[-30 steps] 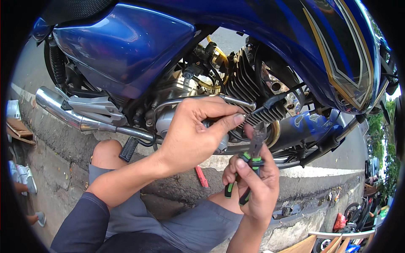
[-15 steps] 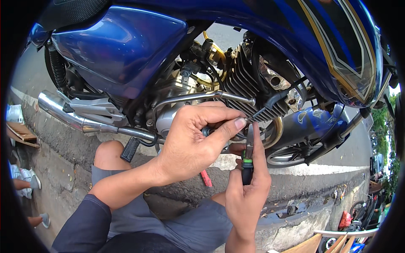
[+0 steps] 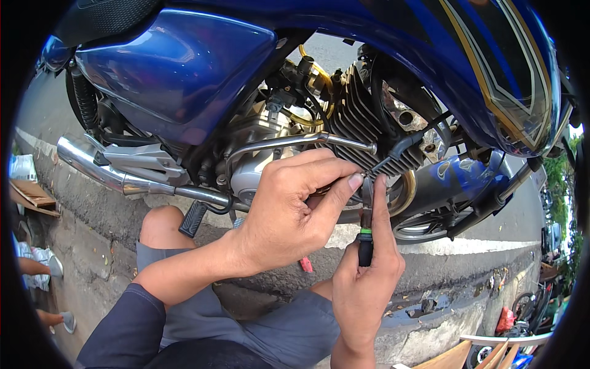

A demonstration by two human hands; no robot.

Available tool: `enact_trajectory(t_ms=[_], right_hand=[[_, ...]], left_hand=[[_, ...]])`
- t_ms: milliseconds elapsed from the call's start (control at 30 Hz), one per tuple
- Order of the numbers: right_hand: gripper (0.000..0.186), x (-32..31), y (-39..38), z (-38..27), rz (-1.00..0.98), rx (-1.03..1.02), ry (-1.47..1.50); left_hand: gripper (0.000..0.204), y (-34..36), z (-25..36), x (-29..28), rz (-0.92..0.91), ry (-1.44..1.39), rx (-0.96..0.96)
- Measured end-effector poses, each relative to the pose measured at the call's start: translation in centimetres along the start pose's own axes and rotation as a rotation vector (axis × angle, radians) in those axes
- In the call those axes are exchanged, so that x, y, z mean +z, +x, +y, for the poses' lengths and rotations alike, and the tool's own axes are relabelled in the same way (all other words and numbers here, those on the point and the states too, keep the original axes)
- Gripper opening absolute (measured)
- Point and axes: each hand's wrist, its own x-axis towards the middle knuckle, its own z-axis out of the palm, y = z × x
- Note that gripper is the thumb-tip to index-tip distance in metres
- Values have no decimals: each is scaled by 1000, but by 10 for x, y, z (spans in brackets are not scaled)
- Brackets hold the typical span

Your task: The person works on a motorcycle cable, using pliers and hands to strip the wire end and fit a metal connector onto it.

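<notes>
Since the earlier frames, both hands have drawn closer together under the engine, the tool now standing upright rather than slanted. Above them hangs the blue motorcycle, its finned engine cylinder and chrome kick lever just over the knuckles. Curled, the left hand pinches something small at its fingertips, too hidden to name. Closed around the black handle, the right hand holds the pliers, index finger laid along them, tip beside the left thumb. Judged from this, a small part is being gripped; steady, fine pressure comes next.
</notes>
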Motion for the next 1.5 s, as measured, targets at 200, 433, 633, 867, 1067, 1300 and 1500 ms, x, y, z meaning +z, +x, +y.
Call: enact_trajectory(t_ms=[200,433,633,867,1067,1300,1500], right_hand=[[90,0,0,0,-8,-37,-65],[91,-1,-2,-5,-59,39,17],[89,0,-3,2,-82,71,79],[80,8,-5,0,-53,94,158],[75,21,-8,-4,45,32,62],[52,28,-14,9,8,281,731],[36,20,-10,9,-165,387,1170]], left_hand=[[21,-2,-1,3,69,122,164],[26,-1,3,3,94,109,186],[27,-3,0,4,99,110,193],[31,-6,-1,7,135,240,285],[30,-10,2,15,182,272,290],[27,-6,0,11,165,257,291],[22,-1,2,0,38,88,87]])
